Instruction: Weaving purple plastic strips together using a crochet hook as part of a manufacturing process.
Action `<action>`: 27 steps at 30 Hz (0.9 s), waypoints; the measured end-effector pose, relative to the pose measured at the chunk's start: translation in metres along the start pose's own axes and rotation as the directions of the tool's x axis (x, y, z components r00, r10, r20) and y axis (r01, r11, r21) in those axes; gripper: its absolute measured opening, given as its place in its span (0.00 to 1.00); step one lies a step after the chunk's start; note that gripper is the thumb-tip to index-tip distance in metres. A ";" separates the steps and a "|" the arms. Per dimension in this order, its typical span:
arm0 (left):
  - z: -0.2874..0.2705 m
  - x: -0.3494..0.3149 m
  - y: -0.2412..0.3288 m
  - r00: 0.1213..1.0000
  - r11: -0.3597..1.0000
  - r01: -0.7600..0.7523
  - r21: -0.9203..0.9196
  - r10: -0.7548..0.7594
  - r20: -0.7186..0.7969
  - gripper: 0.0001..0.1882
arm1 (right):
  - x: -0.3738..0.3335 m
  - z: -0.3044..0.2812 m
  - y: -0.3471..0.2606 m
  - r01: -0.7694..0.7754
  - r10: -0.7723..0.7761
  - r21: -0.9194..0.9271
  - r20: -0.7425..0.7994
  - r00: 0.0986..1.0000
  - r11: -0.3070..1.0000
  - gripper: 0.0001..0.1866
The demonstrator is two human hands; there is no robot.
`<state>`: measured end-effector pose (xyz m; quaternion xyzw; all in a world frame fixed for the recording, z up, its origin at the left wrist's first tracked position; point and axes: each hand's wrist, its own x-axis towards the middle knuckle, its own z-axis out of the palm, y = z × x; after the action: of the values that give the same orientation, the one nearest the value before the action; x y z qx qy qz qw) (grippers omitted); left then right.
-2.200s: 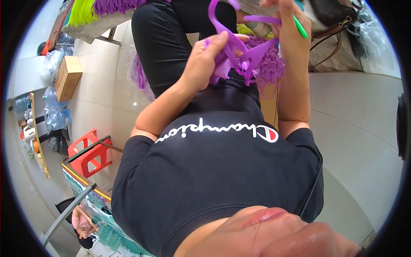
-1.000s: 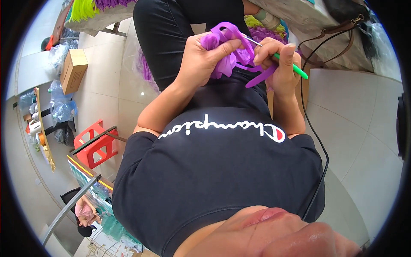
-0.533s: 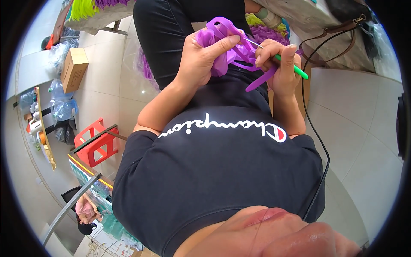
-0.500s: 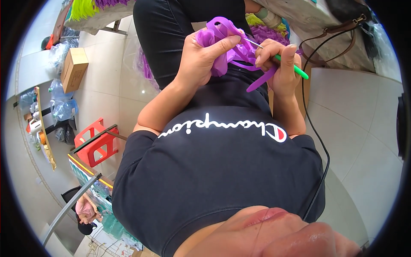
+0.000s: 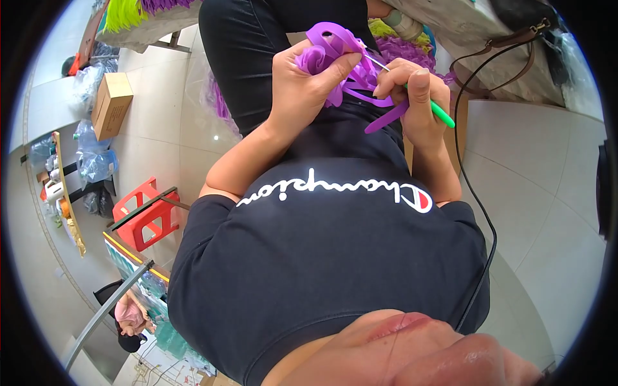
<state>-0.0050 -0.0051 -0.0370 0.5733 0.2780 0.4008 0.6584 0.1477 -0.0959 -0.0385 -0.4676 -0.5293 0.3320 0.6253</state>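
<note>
My left hand [image 5: 302, 87] pinches a bunched purple strip [image 5: 328, 38] of soft, rubbery-looking material between thumb and fingers. A hole shows in the strip's upper loop, and curled folds [image 5: 311, 60] spill beside my thumb. My right hand [image 5: 417, 96] is closed around a green-handled tool [image 5: 442, 115] with a thin metal shaft, like a crochet hook. The shaft reaches left into the purple loops, where its tip is hidden. One loose purple end [image 5: 386, 119] hangs under the right fingers. Both hands are close together above my lap.
A black cable [image 5: 479, 209] runs down my right side. Purple and yellow-green strips [image 5: 402, 51] lie beyond my hands, near a brown-strapped bag [image 5: 524, 32]. On the left are a cardboard box [image 5: 111, 106], a red stool [image 5: 148, 215] and another person [image 5: 131, 315] at a table.
My right hand and the green-handled tool have moved slightly left and up, closer to the left hand. The purple loops have shifted a little, and the loose end moved slightly left.
</note>
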 end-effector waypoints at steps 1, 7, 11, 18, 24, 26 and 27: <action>0.001 0.000 0.001 0.999 0.999 -0.035 0.036 0.035 -0.008 0.06 | 0.000 0.000 -0.001 0.036 -0.036 -0.037 0.005 0.999 0.999 0.35; -0.001 0.003 -0.005 0.998 0.998 0.053 -0.023 -0.052 0.032 0.09 | 0.007 -0.005 0.009 0.267 -0.382 -0.551 -0.104 0.918 0.791 0.26; -0.005 0.002 0.005 0.974 0.971 0.217 -0.100 -0.209 0.083 0.10 | 0.020 -0.026 0.015 0.209 -0.448 -0.627 -0.250 0.858 0.751 0.25; -0.023 0.004 0.015 0.871 0.830 0.477 -0.290 -0.401 0.283 0.21 | 0.040 -0.099 0.013 -0.176 -0.327 -0.600 -0.631 0.704 0.780 0.30; -0.016 0.004 0.008 0.939 0.899 0.316 -0.302 -0.252 0.232 0.25 | 0.033 -0.076 0.011 -0.196 0.187 0.002 -0.308 0.933 0.981 0.29; -0.012 0.000 0.010 0.941 0.951 0.263 -0.160 -0.216 0.262 0.28 | 0.033 -0.050 0.009 -0.391 0.416 0.158 -0.188 0.890 0.907 0.28; -0.009 -0.004 0.012 0.943 0.981 0.189 -0.054 -0.166 0.290 0.30 | 0.036 -0.043 0.014 -0.459 0.494 0.261 -0.087 0.865 0.849 0.28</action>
<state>-0.0173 -0.0036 -0.0279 0.5704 0.2148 0.2644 0.7474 0.1989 -0.0685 -0.0387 -0.5322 -0.3051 0.4999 0.6114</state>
